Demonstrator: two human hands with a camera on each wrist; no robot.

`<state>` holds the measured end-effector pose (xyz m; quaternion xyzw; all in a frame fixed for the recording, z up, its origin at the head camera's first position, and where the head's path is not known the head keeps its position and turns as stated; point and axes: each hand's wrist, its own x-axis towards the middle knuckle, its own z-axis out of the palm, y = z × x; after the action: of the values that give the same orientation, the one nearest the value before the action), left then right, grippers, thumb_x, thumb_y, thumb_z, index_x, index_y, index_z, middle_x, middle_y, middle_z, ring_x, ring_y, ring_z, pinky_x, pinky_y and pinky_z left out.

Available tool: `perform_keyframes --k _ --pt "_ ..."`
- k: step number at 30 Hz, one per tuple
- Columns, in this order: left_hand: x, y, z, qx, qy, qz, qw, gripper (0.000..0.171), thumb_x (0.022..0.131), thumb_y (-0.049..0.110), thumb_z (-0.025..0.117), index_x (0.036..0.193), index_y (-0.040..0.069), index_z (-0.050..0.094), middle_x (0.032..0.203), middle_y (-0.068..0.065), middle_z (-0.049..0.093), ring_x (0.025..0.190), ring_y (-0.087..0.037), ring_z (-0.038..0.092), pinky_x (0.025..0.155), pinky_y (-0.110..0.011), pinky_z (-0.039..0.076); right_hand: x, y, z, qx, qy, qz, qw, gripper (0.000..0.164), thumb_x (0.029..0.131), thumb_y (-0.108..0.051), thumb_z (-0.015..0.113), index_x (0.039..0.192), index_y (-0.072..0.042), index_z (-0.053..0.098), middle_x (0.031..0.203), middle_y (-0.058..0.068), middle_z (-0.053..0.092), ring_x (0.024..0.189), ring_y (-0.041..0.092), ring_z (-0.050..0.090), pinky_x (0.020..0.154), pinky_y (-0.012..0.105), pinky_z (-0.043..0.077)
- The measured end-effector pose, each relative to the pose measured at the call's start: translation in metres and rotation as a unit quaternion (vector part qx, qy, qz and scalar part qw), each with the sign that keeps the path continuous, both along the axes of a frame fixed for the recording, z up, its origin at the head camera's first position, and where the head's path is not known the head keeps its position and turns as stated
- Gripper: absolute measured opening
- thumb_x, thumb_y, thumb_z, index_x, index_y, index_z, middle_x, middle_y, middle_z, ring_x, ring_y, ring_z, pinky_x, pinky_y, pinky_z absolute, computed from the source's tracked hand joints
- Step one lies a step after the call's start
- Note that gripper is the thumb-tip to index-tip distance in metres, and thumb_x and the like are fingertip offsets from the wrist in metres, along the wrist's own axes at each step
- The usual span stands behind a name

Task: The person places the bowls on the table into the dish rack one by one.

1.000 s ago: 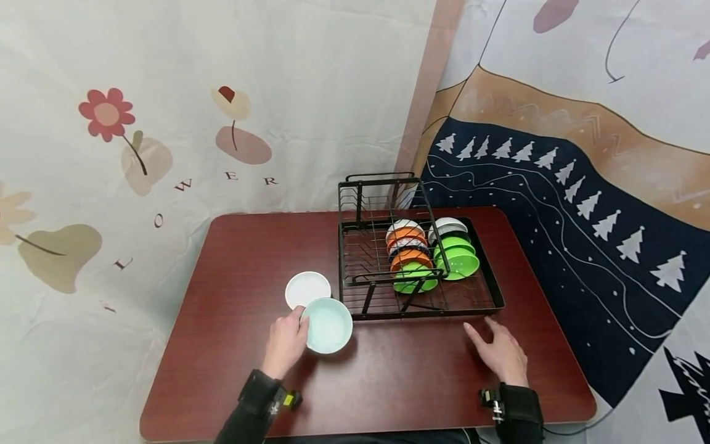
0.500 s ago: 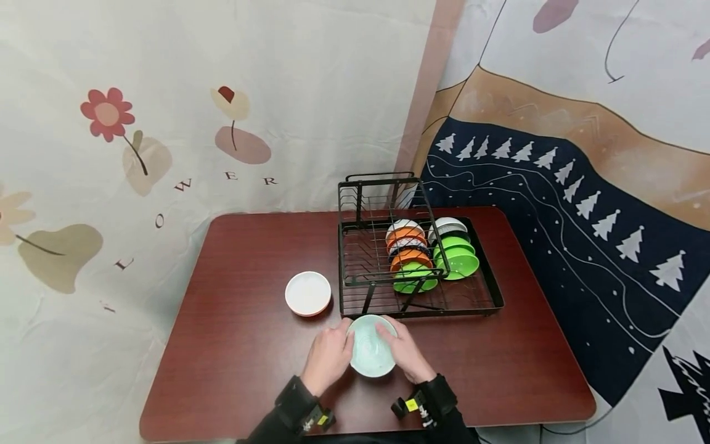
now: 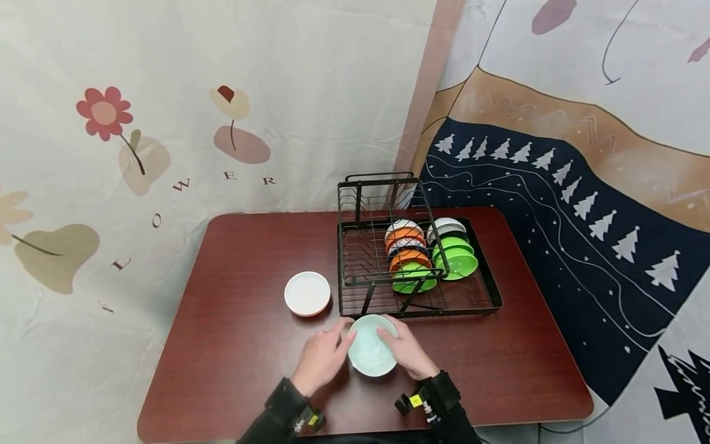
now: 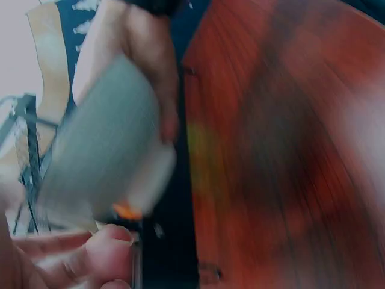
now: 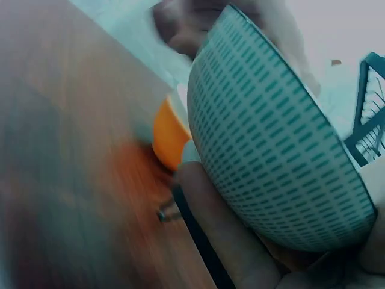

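A pale mint bowl (image 3: 373,345) is held up over the front of the table, its outside covered in green dashes (image 5: 271,138) in the right wrist view. My right hand (image 3: 412,350) grips it from the right, thumb over the rim and fingers underneath. Beside its left rim is my left hand (image 3: 322,357), thumb and forefinger spread. The left wrist view shows those fingers (image 4: 111,256) just off the blurred bowl (image 4: 105,138). To the left on the table sits a white bowl (image 3: 307,293) with an orange outside (image 5: 168,132).
A black two-tier dish rack (image 3: 355,280) stands at the back right of the red-brown table (image 3: 249,259). In its lower tier, orange, white and green bowls (image 3: 457,262) stand on edge in two rows. A patterned cloth wall (image 3: 310,92) closes off the back.
The mint bowl moved right, from the left hand to between both hands, as the right hand came in and gripped it. In the last half second the left hand drew slightly away leftward.
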<state>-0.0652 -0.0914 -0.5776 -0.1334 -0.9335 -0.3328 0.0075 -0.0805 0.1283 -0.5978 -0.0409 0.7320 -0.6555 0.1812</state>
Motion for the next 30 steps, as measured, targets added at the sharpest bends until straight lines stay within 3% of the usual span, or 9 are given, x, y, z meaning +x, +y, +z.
perform_keyframes --k 2,4,8,11,15,21,30 --pt "-0.001 -0.012 -0.008 -0.010 -0.024 0.005 0.9996 0.039 0.103 0.048 0.047 0.126 0.020 0.062 0.064 0.013 0.048 0.058 -0.008 0.048 0.058 -0.030 0.041 -0.002 0.008 0.000 0.005 -0.004 -0.015 1.000 0.041 0.104 -0.019 0.052 0.141 0.000 0.049 0.126 0.017 0.058 0.107 0.028 0.058 0.088 0.040 0.049" --pt "-0.001 -0.029 -0.019 -0.043 -0.026 0.018 0.9986 0.043 0.100 0.053 0.049 0.126 0.021 0.063 0.069 0.013 0.053 0.065 -0.010 0.055 0.063 -0.035 0.046 -0.004 0.021 -0.004 0.003 -0.010 -0.023 1.000 0.043 0.104 -0.022 0.053 0.142 -0.002 0.048 0.128 0.018 0.057 0.107 0.028 0.059 0.088 0.040 0.049" --pt "-0.002 -0.072 -0.045 -0.125 -0.004 0.048 0.9910 0.055 0.090 0.060 0.060 0.127 0.019 0.064 0.103 0.000 0.068 0.102 -0.025 0.063 0.083 -0.054 0.051 -0.005 0.051 -0.003 0.008 -0.014 -0.050 0.999 0.047 0.103 -0.023 0.055 0.143 -0.001 0.046 0.131 0.020 0.054 0.107 0.027 0.058 0.087 0.038 0.050" --pt "-0.006 -0.104 -0.060 -0.157 0.023 0.075 0.9844 0.068 0.082 0.063 0.069 0.133 0.019 0.061 0.132 -0.009 0.060 0.129 -0.037 0.048 0.098 -0.065 0.039 -0.004 0.079 -0.002 0.028 -0.019 -0.078 0.996 0.053 0.103 -0.026 0.055 0.146 0.001 0.042 0.136 0.023 0.050 0.110 0.027 0.057 0.086 0.036 0.050" --pt "-0.012 -0.132 -0.077 -0.164 0.025 0.107 0.9803 0.086 0.074 0.068 0.072 0.145 0.024 0.051 0.150 -0.010 0.045 0.143 -0.042 0.027 0.105 -0.073 0.021 -0.002 0.115 -0.001 0.052 -0.031 -0.113 0.992 0.057 0.103 -0.029 0.055 0.149 -0.001 0.037 0.137 0.025 0.047 0.104 0.025 0.059 0.081 0.035 0.052" --pt "-0.012 -0.144 -0.091 -0.186 -0.030 0.119 0.9748 0.095 0.074 0.080 0.062 0.152 0.028 0.041 0.160 -0.010 0.030 0.146 -0.045 0.015 0.103 -0.078 0.010 0.002 0.149 -0.001 0.060 -0.016 -0.132 0.989 0.055 0.104 -0.032 0.052 0.148 -0.002 0.037 0.129 0.026 0.050 0.096 0.024 0.063 0.076 0.039 0.055" --pt "-0.013 -0.138 -0.090 -0.196 -0.031 0.125 0.9721 0.090 0.075 0.074 0.066 0.148 0.026 0.048 0.159 -0.011 0.032 0.147 -0.045 0.015 0.104 -0.078 0.009 -0.001 0.171 0.007 0.082 0.022 -0.131 0.988 0.053 0.105 -0.030 0.049 0.147 0.000 0.037 0.128 0.027 0.050 0.094 0.020 0.063 0.072 0.039 0.056"
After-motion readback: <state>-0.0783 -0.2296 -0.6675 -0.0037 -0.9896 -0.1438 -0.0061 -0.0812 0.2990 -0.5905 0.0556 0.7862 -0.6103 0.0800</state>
